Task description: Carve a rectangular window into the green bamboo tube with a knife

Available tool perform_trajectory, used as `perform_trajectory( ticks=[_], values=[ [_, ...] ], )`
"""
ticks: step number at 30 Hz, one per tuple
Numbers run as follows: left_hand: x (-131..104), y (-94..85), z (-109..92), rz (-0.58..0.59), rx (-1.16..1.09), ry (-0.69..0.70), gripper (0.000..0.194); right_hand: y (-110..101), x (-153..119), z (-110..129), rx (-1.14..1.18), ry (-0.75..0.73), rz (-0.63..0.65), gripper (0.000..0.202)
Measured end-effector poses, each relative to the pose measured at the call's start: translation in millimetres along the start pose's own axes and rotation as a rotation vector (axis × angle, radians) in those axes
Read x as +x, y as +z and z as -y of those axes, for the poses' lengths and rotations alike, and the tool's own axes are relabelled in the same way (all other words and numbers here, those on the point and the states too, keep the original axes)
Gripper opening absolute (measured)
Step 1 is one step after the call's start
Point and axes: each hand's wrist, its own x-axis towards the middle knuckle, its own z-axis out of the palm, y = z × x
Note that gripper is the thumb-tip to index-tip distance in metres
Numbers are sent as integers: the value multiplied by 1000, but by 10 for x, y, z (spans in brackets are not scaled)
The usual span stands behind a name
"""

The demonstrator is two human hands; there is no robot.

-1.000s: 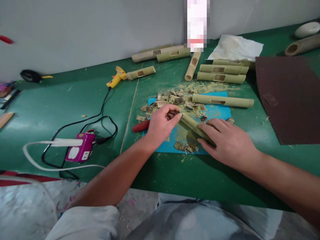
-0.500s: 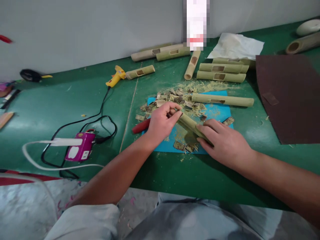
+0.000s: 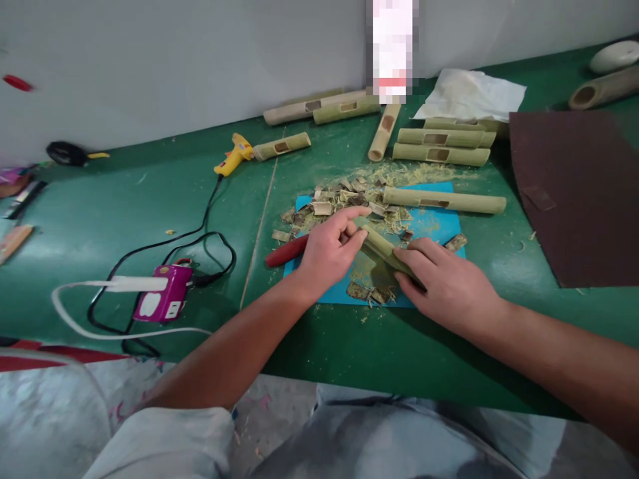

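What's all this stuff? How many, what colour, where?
Held bamboo tube: one, green, centre
Other bamboo tubes: at least eight, greenish to brown, mostly back
Blue sheet: one, blue, centre
Chips and shavings: many, brown and yellowish, on and around that sheet
Red handle: one, red, centre left
Glue gun: one, yellow, back left
Outlet box: one, purple, left
Cables: several, black and white, left
Black object: one, black, far left
Cloth or paper: one, white, back right
Dark sheet: one, brown, right
Rounded object: one, white, far right
Tabletop: one, green, beneath
Wall: one, grey, behind
Left hand: one, bare, at tube's end
Right hand: one, bare, gripping that tube
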Motion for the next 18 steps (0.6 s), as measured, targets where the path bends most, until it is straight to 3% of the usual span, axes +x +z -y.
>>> perform_trajectory(
  ticks=[14,18],
  values=[
    [-25,21,-4,43,65,24,40,-19,8,12,11,-8,-8,19],
    [-29,32,2,-5,70,35,43,-25,14,15,15,13,9,19]
  ],
)
